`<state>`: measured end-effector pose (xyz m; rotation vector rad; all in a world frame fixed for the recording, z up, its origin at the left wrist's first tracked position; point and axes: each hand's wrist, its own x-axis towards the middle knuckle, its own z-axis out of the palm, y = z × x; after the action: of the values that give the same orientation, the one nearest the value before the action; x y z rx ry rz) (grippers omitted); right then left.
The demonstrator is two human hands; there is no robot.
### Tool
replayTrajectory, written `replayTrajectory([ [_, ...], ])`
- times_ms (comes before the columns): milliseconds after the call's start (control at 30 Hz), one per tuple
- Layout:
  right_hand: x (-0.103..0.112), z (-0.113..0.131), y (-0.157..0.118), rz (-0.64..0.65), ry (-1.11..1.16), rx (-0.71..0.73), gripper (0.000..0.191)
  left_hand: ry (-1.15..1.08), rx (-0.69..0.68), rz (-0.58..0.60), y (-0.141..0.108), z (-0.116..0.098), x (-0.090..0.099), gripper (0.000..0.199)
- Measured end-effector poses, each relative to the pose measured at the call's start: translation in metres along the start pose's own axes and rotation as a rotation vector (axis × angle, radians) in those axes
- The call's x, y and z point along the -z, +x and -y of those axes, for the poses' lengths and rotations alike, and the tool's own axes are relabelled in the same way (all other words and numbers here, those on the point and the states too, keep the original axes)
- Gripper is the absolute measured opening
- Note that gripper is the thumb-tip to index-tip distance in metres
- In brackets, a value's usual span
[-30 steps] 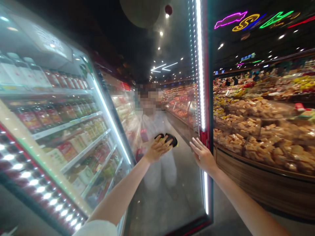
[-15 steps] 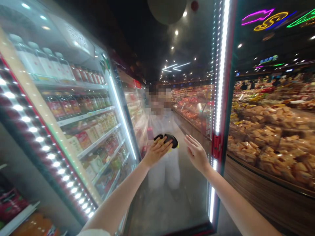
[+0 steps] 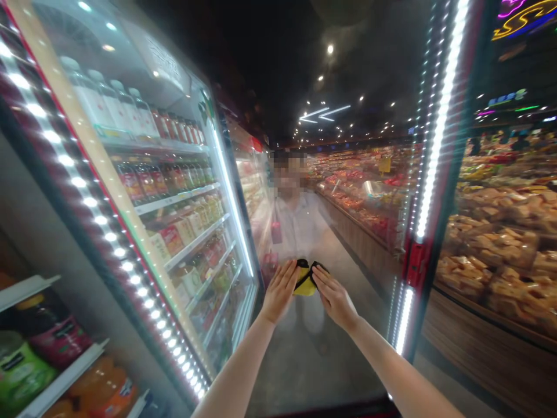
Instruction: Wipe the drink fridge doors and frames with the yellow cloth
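Note:
A black-and-yellow cloth [image 3: 306, 285] is against a clear glass door [image 3: 343, 366], in the middle of the view. My left hand [image 3: 279, 293] is on the cloth's left side, its fingers together and pointing up. On the right side, my right hand [image 3: 336, 297] has its fingertips over the cloth's black edge. Both hands hold the folded cloth between them, palms and thumbs mostly hidden. A faint reflection of a person in a light shirt shows in the glass behind the hands.
Bright light strips run along the door's right frame [image 3: 429, 191], which has a red fitting [image 3: 415, 261]. Drinks shelves [image 3: 178, 200] appear on the left, with drink bottles [image 3: 26, 360] at lower left. Beyond the door stands a display of packaged food [image 3: 500, 249].
My right hand, apart from the cloth before, has come to its right side. The cloth now shows more yellow between both hands. The view has turned slightly left.

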<state>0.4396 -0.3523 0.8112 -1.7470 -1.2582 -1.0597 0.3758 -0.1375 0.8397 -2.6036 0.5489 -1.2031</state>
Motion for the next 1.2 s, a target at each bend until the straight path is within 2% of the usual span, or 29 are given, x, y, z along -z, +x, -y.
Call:
replayTrajectory([
  [100, -0.033, 0.010, 0.002, -0.016, -0.140, -0.041, 0.063, -0.003, 0.063, -0.003, -0.012, 0.001, 0.002, 0.083],
  [167, -0.046, 0.015, -0.006, -0.023, -0.257, -0.043, 0.057, 0.015, 0.099, 0.013, -0.027, -0.002, 0.003, 0.082],
  [233, -0.048, 0.014, -0.019, -0.014, -0.343, -0.001, 0.052, 0.035, 0.115, 0.043, -0.045, -0.004, 0.005, 0.081],
  [300, -0.041, 0.007, -0.030, 0.000, -0.393, 0.021, 0.053, 0.050, 0.123, 0.067, -0.064, -0.004, 0.011, 0.079],
  [367, -0.032, 0.000, -0.032, 0.006, -0.423, -0.021, 0.057, 0.069, 0.166, 0.062, -0.082, -0.002, 0.020, 0.077],
  [467, -0.036, 0.002, -0.015, -0.049, -0.456, -0.157, 0.059, 0.106, 0.282, 0.025, -0.101, 0.001, 0.032, 0.077],
  [567, -0.068, 0.028, 0.013, -0.125, -0.488, -0.264, 0.058, 0.119, 0.357, -0.010, -0.114, 0.003, 0.043, 0.079],
  [633, -0.091, 0.048, 0.022, -0.082, -0.490, -0.237, 0.055, 0.113, 0.375, -0.016, -0.122, 0.004, 0.049, 0.080],
  [700, -0.104, 0.058, 0.018, 0.018, -0.467, -0.109, 0.050, 0.106, 0.380, -0.008, -0.131, 0.006, 0.056, 0.081],
  [767, -0.102, 0.056, 0.006, 0.100, -0.443, 0.059, 0.043, 0.105, 0.385, 0.005, -0.142, 0.011, 0.062, 0.081],
  [833, -0.089, 0.044, -0.003, 0.123, -0.441, 0.165, 0.037, 0.112, 0.402, 0.010, -0.153, 0.018, 0.068, 0.081],
  [867, -0.082, 0.037, -0.003, 0.103, -0.451, 0.157, 0.037, 0.116, 0.417, 0.008, -0.159, 0.022, 0.071, 0.081],
  [933, -0.072, 0.029, 0.012, 0.000, -0.483, 0.048, 0.039, 0.119, 0.455, 0.000, -0.169, 0.029, 0.074, 0.081],
  [1000, -0.077, 0.034, 0.040, -0.130, -0.505, -0.088, 0.043, 0.114, 0.492, -0.009, -0.175, 0.034, 0.076, 0.082],
  [1033, -0.084, 0.042, 0.055, -0.175, -0.506, -0.131, 0.045, 0.110, 0.505, -0.011, -0.177, 0.036, 0.076, 0.082],
  [1100, -0.107, 0.064, 0.076, -0.179, -0.493, -0.155, 0.048, 0.102, 0.510, -0.012, -0.180, 0.040, 0.075, 0.082],
  [1133, -0.120, 0.075, 0.079, -0.163, -0.497, -0.149, 0.049, 0.100, 0.506, -0.011, -0.180, 0.042, 0.075, 0.082],
  [1200, -0.139, 0.090, 0.068, -0.091, -0.514, -0.081, 0.049, 0.097, 0.487, -0.007, -0.182, 0.047, 0.075, 0.082],
])
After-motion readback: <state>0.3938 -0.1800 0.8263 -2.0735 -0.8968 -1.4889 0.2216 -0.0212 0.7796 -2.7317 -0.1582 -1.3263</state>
